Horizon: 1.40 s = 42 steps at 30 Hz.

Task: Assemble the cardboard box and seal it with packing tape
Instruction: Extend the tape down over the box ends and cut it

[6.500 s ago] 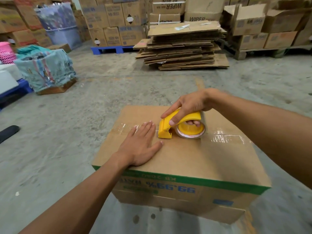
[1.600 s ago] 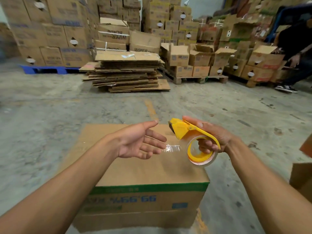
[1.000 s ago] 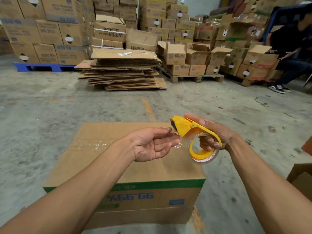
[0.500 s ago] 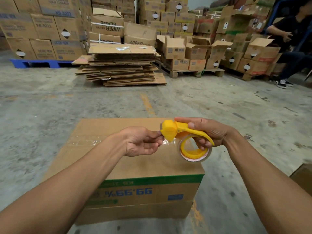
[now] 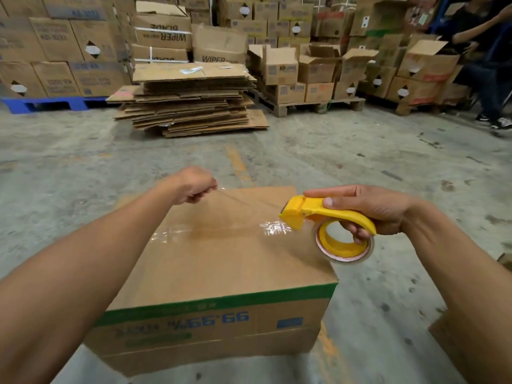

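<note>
A closed cardboard box (image 5: 221, 267) with a green stripe and blue print stands on the concrete floor in front of me. One strip of clear tape lies across its top. My right hand (image 5: 371, 209) grips a yellow tape dispenser (image 5: 329, 217) with a clear tape roll, held above the box's right edge. My left hand (image 5: 194, 185) hovers over the far left of the box and pinches the free end of the clear tape (image 5: 249, 200), which is stretched in the air between the hand and the dispenser.
A stack of flattened cardboard (image 5: 191, 101) lies on the floor ahead. Pallets of stacked boxes (image 5: 302, 76) line the back. A seated person (image 5: 487, 65) is at the far right. Another box corner (image 5: 443, 336) shows at the lower right.
My left hand took the tape end at the dispenser and pulled it away to the left and farther out, drawing out a length of tape. The right hand moved right with the dispenser.
</note>
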Available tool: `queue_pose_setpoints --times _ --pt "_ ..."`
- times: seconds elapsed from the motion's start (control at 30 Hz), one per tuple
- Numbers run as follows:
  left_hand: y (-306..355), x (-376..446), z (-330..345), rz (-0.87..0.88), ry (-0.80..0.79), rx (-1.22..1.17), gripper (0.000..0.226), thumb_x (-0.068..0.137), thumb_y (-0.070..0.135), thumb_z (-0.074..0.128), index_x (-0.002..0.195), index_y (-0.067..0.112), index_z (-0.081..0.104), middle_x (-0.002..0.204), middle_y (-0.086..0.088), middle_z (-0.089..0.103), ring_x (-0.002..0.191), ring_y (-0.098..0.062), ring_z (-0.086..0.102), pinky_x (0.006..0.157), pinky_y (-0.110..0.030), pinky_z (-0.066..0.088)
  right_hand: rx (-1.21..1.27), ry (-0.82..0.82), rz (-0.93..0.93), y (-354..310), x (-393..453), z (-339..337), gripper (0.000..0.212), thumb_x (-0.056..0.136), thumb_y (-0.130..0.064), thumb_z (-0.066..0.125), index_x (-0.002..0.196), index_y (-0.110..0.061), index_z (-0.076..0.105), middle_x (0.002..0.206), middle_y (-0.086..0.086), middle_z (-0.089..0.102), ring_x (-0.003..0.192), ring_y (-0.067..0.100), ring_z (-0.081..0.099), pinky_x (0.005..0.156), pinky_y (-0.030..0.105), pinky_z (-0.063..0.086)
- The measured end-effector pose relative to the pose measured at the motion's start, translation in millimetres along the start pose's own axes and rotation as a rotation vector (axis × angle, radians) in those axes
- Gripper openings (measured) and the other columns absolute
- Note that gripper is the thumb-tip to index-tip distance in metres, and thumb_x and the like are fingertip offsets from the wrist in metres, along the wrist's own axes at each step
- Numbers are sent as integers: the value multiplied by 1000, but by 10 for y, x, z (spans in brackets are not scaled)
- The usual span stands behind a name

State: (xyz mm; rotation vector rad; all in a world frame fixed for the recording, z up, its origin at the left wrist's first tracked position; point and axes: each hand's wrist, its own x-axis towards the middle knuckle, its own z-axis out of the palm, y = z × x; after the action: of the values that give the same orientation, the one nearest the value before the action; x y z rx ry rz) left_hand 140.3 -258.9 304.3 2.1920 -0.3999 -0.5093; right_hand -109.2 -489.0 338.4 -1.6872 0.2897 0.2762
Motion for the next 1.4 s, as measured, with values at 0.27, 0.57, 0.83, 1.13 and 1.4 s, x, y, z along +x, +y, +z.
queue_pose_setpoints --times 0.27,0.57,0.83,1.13,1.4 --pt "572 1040 1038 445 -21 319 19 98 17 49 100 6 64 97 -8 59 91 -22 51 68 -25 30 248 326 -23 -17 -92 123 39 94 -14 61 133 -18 58 66 23 61 40 24 54 42 30 51" --pt "573 1589 1468 569 -301 331 14 97 17 53 84 20 59 71 -1 51 69 -17 44 59 -28 32 429 441 22 -3 220 502 52 95 -14 60 144 -25 46 129 23 55 47 33 64 45 36 56" --pt "554 1694 1550 537 -397 263 11 98 19 53 89 16 60 69 2 48 61 -10 40 55 -26 32 493 485 74 -25 230 535 50 95 -16 61 141 -28 49 130 21 56 48 33 64 45 37 56" --pt "510 1717 1619 417 -462 267 15 99 23 49 90 19 61 86 -4 57 76 -16 48 69 -29 38 488 522 110 64 258 611 52 94 -16 62 143 -26 47 138 20 51 49 34 65 47 38 57" --pt "571 1656 1639 237 -539 333 26 91 7 40 83 20 61 78 -2 62 63 -16 56 55 -24 43 456 535 115 140 266 656 51 96 -14 60 143 -27 46 137 21 51 49 34 63 48 40 59"
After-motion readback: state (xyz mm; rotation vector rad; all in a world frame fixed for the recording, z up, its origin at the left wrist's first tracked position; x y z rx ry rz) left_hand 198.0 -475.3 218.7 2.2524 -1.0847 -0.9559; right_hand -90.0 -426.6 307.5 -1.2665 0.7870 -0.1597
